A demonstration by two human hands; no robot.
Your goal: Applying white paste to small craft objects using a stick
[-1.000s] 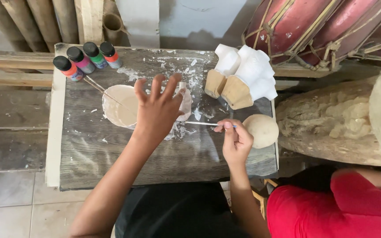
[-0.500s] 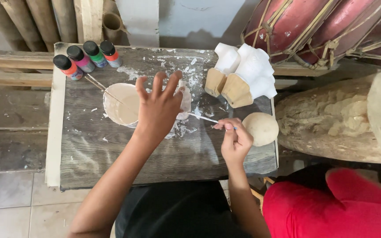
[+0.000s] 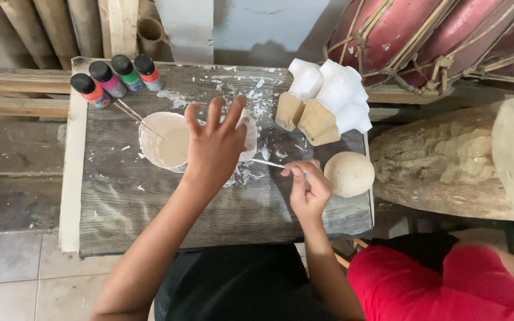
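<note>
Over weathered planks [image 3: 150,208], splayed left hand [image 3: 216,148] half-hides the bowl [image 3: 160,142]; right hand [image 3: 309,190] pinches a brush [image 3: 267,163].

The desk [image 3: 150,220] is seen steeply from above, close over both grips, by one head-worn camera.

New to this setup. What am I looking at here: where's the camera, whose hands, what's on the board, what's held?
There is no machine: a person works with bare hands, and the one camera sits on their head, looking down. The left hand is spread, fingers apart, over a white-smeared object on the wooden board; what lies under the palm is mostly hidden. The right hand pinches a thin brush whose tip points toward the left hand. Also on the board: a white bowl of pale paint with a stick in it, four small paint bottles, two white-painted wooden pieces, and a round bare wooden piece. Red drums stand behind.
</note>
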